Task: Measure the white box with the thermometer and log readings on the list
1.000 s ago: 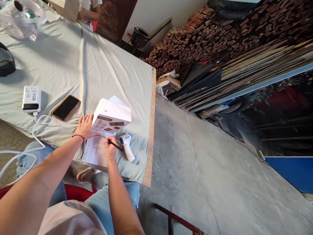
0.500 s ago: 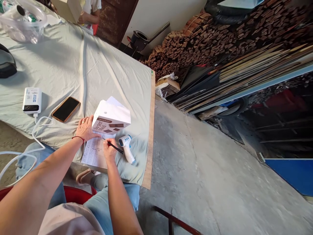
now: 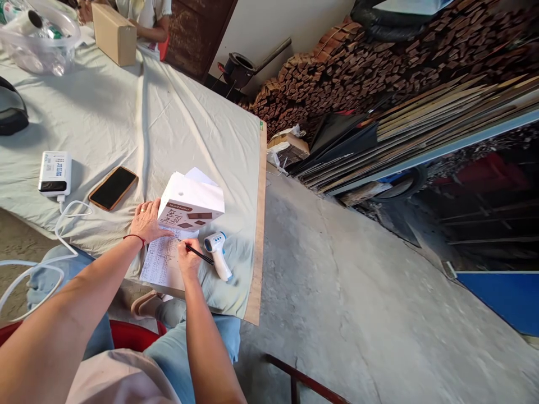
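My right hand [image 3: 189, 258] is closed around a black pen [image 3: 199, 252], its tip on a sheet of paper [image 3: 162, 262] covered in handwriting. Flat at the left edge of a white box [image 3: 191, 196] lies my left hand [image 3: 147, 221], fingers stretched out and thumb reaching over the paper. The box carries brown printing reading "Super Meal" and covers the paper's upper part. Just right of the pen, a white and blue infrared thermometer [image 3: 218, 255] lies on the cloth.
A phone [image 3: 113, 188] and a white power bank [image 3: 55, 173] with a cable [image 3: 63, 235] lie left on the cloth-covered table [image 3: 202, 134]. At the far end are a clear plastic tub [image 3: 46, 50], a cardboard box [image 3: 114, 35] and another person [image 3: 147, 17].
At the far end, the cardboard box has come down onto the table near the other person. The pen in my right hand has shifted very slightly; my left hand stays put.
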`<state>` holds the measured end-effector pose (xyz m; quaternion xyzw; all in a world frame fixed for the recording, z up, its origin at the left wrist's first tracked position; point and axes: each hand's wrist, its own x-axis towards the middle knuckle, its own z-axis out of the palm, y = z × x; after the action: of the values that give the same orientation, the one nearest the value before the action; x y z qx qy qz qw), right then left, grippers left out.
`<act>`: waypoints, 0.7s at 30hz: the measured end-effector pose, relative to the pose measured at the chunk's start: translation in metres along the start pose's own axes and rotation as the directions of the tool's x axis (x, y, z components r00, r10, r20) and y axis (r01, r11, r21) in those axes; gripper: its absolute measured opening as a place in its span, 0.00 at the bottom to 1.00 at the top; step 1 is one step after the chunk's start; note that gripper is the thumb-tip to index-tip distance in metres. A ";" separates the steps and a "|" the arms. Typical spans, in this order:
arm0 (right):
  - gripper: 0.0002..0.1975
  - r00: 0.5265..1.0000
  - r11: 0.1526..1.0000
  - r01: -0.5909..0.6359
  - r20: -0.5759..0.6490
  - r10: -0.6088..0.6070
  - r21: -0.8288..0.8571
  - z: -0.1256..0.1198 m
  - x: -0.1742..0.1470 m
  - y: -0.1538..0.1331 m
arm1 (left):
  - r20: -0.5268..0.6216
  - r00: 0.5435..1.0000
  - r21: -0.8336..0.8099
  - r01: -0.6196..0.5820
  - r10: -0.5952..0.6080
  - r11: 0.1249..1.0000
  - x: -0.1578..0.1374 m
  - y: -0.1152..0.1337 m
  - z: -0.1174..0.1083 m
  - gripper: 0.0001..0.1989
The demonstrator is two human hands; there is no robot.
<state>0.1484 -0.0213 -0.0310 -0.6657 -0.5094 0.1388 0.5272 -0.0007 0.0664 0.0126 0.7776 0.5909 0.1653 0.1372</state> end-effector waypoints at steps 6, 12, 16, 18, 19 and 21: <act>0.07 0.999 0.999 -0.011 -0.049 0.008 -0.053 0.000 -0.001 0.001 | 0.012 1.000 0.013 0.007 -0.007 1.000 0.000 0.001 -0.002 0.56; 0.07 0.999 0.995 0.022 -0.032 -0.025 -0.098 0.001 0.000 0.002 | 0.019 1.000 -0.001 0.012 -0.012 1.000 0.000 0.002 -0.003 0.56; 0.07 1.000 0.993 0.018 -0.023 -0.021 -0.116 -0.001 0.000 0.002 | 0.027 1.000 0.009 0.014 -0.015 1.000 0.000 0.002 -0.003 0.56; 0.07 1.000 0.993 0.012 -0.019 -0.015 -0.116 -0.001 0.000 0.002 | 0.030 0.999 0.010 0.015 -0.016 1.000 0.000 0.002 -0.003 0.56; 0.07 1.000 0.994 0.011 -0.018 -0.013 -0.112 -0.001 0.000 0.002 | 0.031 0.999 0.006 0.011 -0.011 1.000 0.000 0.002 -0.003 0.56; 0.07 1.000 0.995 0.011 -0.015 -0.013 -0.099 0.000 0.000 0.002 | 0.030 0.999 -0.016 -0.012 0.012 1.000 0.000 0.000 -0.003 0.54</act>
<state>0.1496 -0.0213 -0.0327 -0.6889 -0.5156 0.1050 0.4985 -0.0016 0.0666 0.0158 0.7824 0.5828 0.1591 0.1511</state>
